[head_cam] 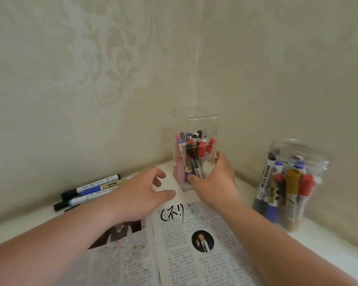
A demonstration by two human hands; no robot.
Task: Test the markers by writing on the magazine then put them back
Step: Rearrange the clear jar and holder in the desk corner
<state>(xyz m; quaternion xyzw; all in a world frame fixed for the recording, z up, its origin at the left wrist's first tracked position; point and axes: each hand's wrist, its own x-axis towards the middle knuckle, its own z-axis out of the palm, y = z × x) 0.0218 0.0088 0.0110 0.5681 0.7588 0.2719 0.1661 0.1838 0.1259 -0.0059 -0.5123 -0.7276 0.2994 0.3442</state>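
Tipping risk: your right hand [213,180] grips the tall clear box [196,129] low down, thumb on its front; a tug could topple it and spill its pens.
Free hand: your left hand [141,195] hovers loosely spread, holding nothing.
Loose markers [91,188]: at least three, left of the magazine [194,254].
Containers: two, counting the round jar [298,162].
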